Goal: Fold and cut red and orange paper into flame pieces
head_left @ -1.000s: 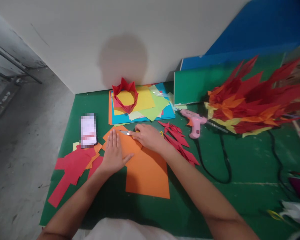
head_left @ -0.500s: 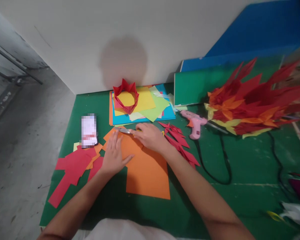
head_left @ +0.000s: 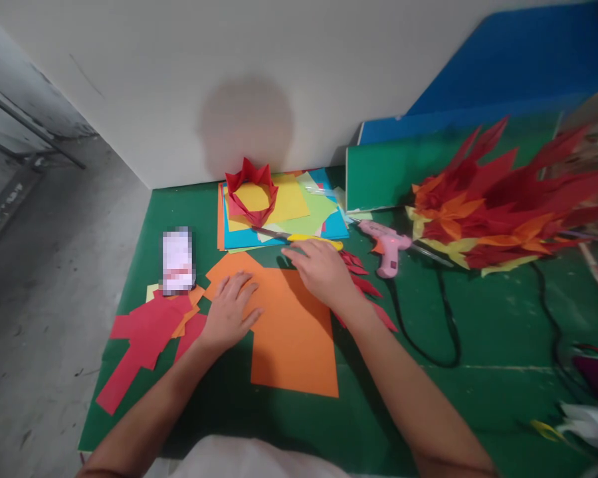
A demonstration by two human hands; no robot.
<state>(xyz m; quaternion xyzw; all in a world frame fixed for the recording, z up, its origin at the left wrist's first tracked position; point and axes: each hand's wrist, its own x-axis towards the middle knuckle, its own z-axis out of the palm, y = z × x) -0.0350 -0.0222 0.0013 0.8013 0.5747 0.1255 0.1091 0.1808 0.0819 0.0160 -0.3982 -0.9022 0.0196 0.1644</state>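
Note:
A large orange paper sheet (head_left: pixel 294 338) lies on the green mat (head_left: pixel 478 332) in front of me. My left hand (head_left: pixel 230 311) rests on the sheet's left part, fingers a little bent and apart, holding nothing. My right hand (head_left: pixel 323 270) lies palm down at the sheet's far edge with its fingers stretched out. Just beyond its fingertips a yellow-handled cutter knife (head_left: pixel 303 238) lies against the front edge of a stack of coloured paper (head_left: pixel 299 206). I cannot tell whether the fingertips touch the knife.
A red folded paper crown (head_left: pixel 250 189) sits on the stack. Red paper scraps (head_left: pixel 142 338) and a phone (head_left: pixel 178 260) lie at the left, red pointed pieces (head_left: pixel 369 289) by my right wrist. A pink glue gun (head_left: pixel 387 249) with black cord and a red-orange paper flame piece (head_left: pixel 503 199) are at the right.
My right hand carried the knife off the orange sheet, away and to the right, and the knife now lies by the paper stack. My left hand's fingers drew back and bent.

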